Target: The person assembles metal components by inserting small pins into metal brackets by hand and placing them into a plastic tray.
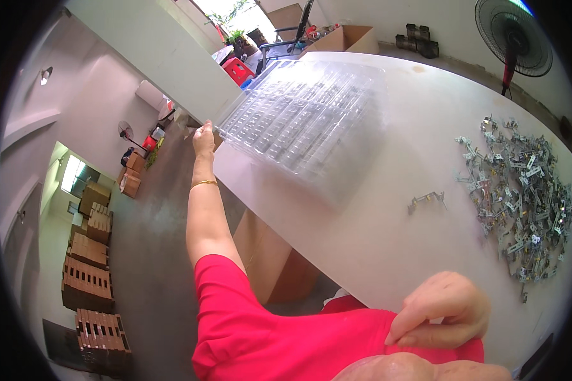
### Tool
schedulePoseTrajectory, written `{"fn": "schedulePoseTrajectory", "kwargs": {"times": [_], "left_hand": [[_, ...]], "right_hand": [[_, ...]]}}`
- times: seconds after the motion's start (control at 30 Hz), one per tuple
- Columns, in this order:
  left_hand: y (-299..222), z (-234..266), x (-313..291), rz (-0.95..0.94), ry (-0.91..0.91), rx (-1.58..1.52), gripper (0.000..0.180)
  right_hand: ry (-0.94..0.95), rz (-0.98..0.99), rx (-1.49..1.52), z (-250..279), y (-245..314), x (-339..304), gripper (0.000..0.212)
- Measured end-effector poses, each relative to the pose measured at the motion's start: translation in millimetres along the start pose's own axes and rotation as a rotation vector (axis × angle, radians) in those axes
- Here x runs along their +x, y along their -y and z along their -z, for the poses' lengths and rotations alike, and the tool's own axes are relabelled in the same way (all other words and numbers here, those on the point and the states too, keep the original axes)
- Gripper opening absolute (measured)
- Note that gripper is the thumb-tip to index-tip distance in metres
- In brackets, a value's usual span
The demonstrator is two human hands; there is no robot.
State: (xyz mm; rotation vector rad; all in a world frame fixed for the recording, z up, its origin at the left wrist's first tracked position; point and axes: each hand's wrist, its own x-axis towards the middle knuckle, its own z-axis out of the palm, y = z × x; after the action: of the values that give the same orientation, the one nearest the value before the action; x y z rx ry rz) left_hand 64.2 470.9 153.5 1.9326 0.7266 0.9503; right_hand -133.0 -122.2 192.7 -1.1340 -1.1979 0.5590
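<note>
With my left arm stretched out, my left hand [204,140] grips the near left corner of a clear plastic tray [260,143]. The tray has rows of molded compartments and lies on a tall stack of similar trays at the table's left edge. My right hand [445,310] is close to my body, in front of my red shirt [286,336], with its fingers curled and the fingertips against the cloth. Whatever those fingers may pinch is hidden. A lone small metal bracket piece [427,202] lies on the white table [375,247] between the stack and a large heap of metal parts [524,203].
A cardboard box [270,254] stands below the table's left edge. Stacked brown cartons [89,273] line the left wall. Behind the table are a standing fan [513,41], an open carton [346,39], a chair [289,35] and a red stool [238,71].
</note>
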Motion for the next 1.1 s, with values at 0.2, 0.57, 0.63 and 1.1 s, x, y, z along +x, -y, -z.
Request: {"fn": "schedulePoseTrajectory", "kwargs": {"times": [0.2,0.57,0.63,1.1], "left_hand": [[-0.6,-16.0,-0.6,0.135,0.096,0.070,0.048],[17.9,-9.4,10.7,0.141,0.153,-0.009,0.033],[20.4,-12.2,9.8,0.135,0.146,-0.013,0.032],[-101.4,5.8,-161.4,-0.710,0.109,-0.052,0.019]], "right_hand": [[-0.032,-0.083,0.024,2.8,-10.6,4.1,0.008],[-0.157,-0.127,0.097,-1.1,-16.7,6.9,0.011],[-0.173,-0.121,0.101,-2.4,-16.5,6.2,0.011],[-0.057,0.037,-0.005,-12.7,-27.4,4.3,0.007]]}}
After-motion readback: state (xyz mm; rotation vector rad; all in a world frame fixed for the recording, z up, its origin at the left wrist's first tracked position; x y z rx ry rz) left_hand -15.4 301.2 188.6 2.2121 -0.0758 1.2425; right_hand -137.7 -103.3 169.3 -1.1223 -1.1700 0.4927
